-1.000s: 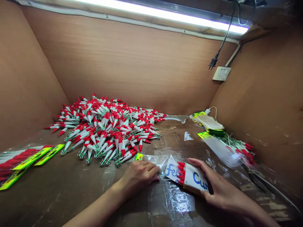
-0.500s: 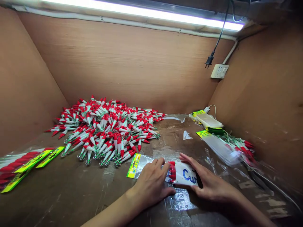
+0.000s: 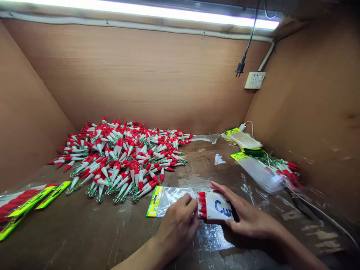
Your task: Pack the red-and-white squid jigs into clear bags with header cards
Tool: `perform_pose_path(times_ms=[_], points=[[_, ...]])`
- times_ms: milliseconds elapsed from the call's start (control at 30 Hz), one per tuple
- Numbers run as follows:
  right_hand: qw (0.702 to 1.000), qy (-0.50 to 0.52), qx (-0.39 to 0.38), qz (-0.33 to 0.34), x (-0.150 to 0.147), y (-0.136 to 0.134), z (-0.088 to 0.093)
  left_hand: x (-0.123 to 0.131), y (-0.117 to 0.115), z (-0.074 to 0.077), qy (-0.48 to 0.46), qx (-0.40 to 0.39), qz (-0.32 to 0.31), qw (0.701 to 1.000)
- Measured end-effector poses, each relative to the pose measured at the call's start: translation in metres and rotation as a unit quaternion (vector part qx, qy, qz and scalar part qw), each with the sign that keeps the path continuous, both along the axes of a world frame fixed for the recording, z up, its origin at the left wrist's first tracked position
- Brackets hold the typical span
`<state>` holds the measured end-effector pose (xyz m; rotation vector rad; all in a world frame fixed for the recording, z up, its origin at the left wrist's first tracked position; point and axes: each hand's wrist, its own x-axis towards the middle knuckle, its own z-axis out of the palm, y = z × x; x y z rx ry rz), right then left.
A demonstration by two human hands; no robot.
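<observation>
My right hand (image 3: pixel 247 217) grips the right end of a white holder (image 3: pixel 217 207) with blue handwritten letters, thumb below and fingers above. Several red-tipped lures (image 3: pixel 201 204) stick out of the holder's left end. A clear plastic bag (image 3: pixel 168 198) with a yellow and green header (image 3: pixel 154 202) lies flat to the left of those tips. My left hand (image 3: pixel 181 221) is closed, its fingers curled at the bag's mouth edge beside the red tips. The fingertips themselves are hidden behind the knuckles.
A large heap of red and white lures (image 3: pixel 120 157) covers the back left. Packed bags (image 3: pixel 25 202) lie at far left. At right are stacked bags (image 3: pixel 244 140), loose clear bags (image 3: pixel 258 172), more lures (image 3: pixel 289 170) and dark-handled pliers (image 3: pixel 302 206). A plug (image 3: pixel 240 68) hangs above.
My left hand has drawn back slightly toward me and its fingers have curled in, uncovering the red lure tips. My right hand keeps its hold. The view has shifted a little.
</observation>
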<state>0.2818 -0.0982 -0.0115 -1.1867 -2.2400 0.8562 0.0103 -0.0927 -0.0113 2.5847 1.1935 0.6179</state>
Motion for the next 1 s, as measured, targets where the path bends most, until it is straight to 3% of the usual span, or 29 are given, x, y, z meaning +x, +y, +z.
perform_pose_path(times_ms=[133,233,367,567,733,900,1000], points=[[1.000,-0.012,-0.001,-0.013,-0.002,0.000,0.000,-0.001,0.000,-0.003,-0.059,-0.034,0.060,0.996],[1.000,-0.026,0.009,-0.007,-0.005,-0.001,0.001,0.003,0.001,-0.006,-0.067,-0.016,0.062,0.996],[0.999,-0.036,0.028,-0.014,-0.012,-0.004,0.001,0.004,0.006,-0.004,-0.047,0.002,0.055,0.997],[0.998,-0.059,0.035,-0.009,-0.019,-0.007,0.001,-0.009,0.020,0.003,-0.015,0.004,0.119,0.993],[0.997,-0.063,0.038,-0.002,-0.020,-0.007,0.001,-0.011,0.025,0.007,-0.007,0.001,0.136,0.991],[0.997,-0.060,0.051,-0.009,-0.023,-0.010,-0.003,-0.003,0.016,0.007,-0.049,-0.049,0.095,0.993],[0.995,-0.071,0.067,-0.017,-0.027,-0.012,-0.004,-0.001,0.013,0.004,-0.051,-0.037,0.055,0.997]])
